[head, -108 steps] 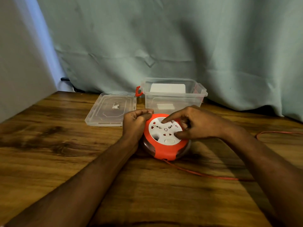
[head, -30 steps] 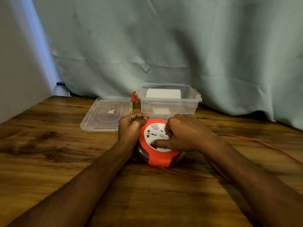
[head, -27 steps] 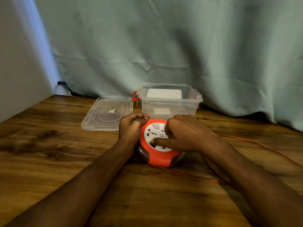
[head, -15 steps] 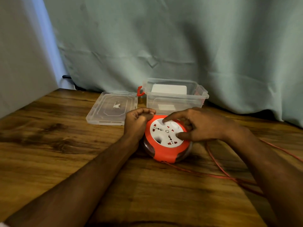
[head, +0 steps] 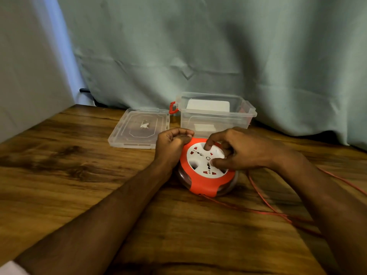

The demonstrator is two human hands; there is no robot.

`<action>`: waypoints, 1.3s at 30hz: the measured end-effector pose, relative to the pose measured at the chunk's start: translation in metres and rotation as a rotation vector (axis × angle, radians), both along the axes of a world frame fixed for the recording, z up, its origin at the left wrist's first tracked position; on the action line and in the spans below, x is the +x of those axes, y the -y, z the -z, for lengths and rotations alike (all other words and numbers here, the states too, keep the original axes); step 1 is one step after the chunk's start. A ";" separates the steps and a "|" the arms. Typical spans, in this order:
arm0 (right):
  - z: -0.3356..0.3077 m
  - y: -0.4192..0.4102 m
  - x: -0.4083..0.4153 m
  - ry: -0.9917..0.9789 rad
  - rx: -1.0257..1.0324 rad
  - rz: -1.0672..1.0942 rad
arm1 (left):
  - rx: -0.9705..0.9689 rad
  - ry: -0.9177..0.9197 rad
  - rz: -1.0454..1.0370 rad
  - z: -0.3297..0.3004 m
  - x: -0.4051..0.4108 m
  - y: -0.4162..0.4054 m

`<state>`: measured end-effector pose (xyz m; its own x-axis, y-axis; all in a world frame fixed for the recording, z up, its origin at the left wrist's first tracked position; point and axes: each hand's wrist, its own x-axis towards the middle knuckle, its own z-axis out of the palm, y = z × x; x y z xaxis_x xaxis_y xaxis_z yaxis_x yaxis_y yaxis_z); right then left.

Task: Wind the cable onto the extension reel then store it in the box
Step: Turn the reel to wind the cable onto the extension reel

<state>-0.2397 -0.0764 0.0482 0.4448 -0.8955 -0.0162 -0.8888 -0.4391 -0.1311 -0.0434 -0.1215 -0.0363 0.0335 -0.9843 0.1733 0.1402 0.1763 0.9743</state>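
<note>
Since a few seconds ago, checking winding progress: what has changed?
The right hand has turned the reel face, and more slack cable has gathered near the reel. The left hand still grips the rim; box and lid unmoved.

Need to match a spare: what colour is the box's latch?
Red latch, clearest in the head view.

The extension reel (head: 206,171) lay flat on the table (head: 69,175), just before the box (head: 215,114). The lid (head: 140,129) lay left of the box. The left hand (head: 171,145) sat at the reel's left edge, the right hand (head: 240,149) on top. The cable (head: 258,212) trailed right across the table.
</note>
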 end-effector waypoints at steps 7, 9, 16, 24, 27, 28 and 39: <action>-0.001 0.000 -0.005 -0.036 -0.006 0.022 | 0.004 -0.016 -0.005 0.000 0.001 0.001; 0.002 0.002 -0.005 -0.036 -0.026 0.034 | 0.004 -0.020 -0.006 0.000 0.000 0.001; 0.006 -0.006 0.005 -0.108 -0.185 0.100 | 0.023 -0.048 -0.037 -0.001 0.000 0.000; 0.014 -0.007 0.016 -0.073 -0.233 0.097 | 0.026 -0.052 -0.040 0.000 0.000 0.002; 0.017 -0.007 0.023 -0.082 -0.212 0.143 | 0.030 -0.053 -0.038 0.000 0.000 0.001; 0.018 -0.007 0.025 -0.087 -0.199 0.153 | 0.030 -0.053 -0.038 -0.001 0.000 0.001; -0.001 -0.001 -0.003 0.151 0.062 -0.046 | 0.029 -0.045 -0.035 -0.003 0.001 0.000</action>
